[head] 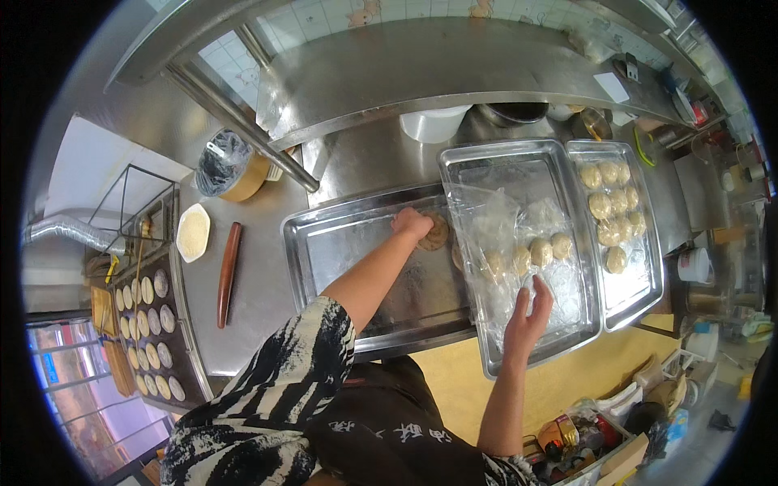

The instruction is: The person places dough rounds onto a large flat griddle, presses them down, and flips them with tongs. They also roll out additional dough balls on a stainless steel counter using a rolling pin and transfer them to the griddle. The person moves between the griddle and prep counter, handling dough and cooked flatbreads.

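My left hand, its fingers curled, touches the edge of a flat round piece of dough in a metal tray; whether it grips the dough is hidden. My right hand is over a second metal tray, fingers apart and holding nothing. Just beyond its fingertips, dough balls lie in that tray, partly under clear plastic film. Part of another dough piece shows at the second tray's left edge. A third metal tray on the right holds several dough balls.
A wooden rolling pin and a white dish of pale crumbs lie on the steel counter at left. Beyond them, oval dough pieces sit on a dark griddle. A bag-lined container stands near the metal post. A steel shelf overhangs the counter.
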Motion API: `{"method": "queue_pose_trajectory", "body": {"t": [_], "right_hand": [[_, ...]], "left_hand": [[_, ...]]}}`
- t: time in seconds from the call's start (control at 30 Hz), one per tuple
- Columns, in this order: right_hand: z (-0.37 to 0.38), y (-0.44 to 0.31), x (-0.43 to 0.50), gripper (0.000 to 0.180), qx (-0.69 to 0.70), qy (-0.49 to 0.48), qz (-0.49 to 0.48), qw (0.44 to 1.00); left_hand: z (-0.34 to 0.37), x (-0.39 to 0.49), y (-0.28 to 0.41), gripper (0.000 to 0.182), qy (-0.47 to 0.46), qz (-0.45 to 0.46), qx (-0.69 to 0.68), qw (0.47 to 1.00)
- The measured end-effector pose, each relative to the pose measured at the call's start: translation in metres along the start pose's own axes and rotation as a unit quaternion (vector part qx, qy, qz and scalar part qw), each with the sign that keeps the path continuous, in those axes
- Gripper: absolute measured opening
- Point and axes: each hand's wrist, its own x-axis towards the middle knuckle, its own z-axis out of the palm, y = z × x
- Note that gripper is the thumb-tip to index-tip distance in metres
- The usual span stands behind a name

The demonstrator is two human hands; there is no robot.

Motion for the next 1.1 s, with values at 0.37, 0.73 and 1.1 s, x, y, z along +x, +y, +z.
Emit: {"method": "queue_pose_trajectory", "body": {"t": [0.37, 0.73, 1.1], "right_hand": [[0.005, -0.029, -0.103, 0.03, 0.046, -0.064, 0.006, 0.997], [0.104, -0.043, -0.121, 0.072, 0.677, -0.239, 0.41, 0.562], [0.242, -0.188, -0.281, 0.068, 0.575, -0.497, 0.44, 0.478]], "left_hand": [[-0.002, 0.006, -0.006, 0.055, -0.106, 0.106, 0.002, 0.989], [-0.108, -0.225, -0.107, 0.057, -0.066, 0.421, -0.078, 0.901], [-0.285, -0.343, -0.359, 0.067, 0.139, 0.401, 0.093, 0.901]]}}
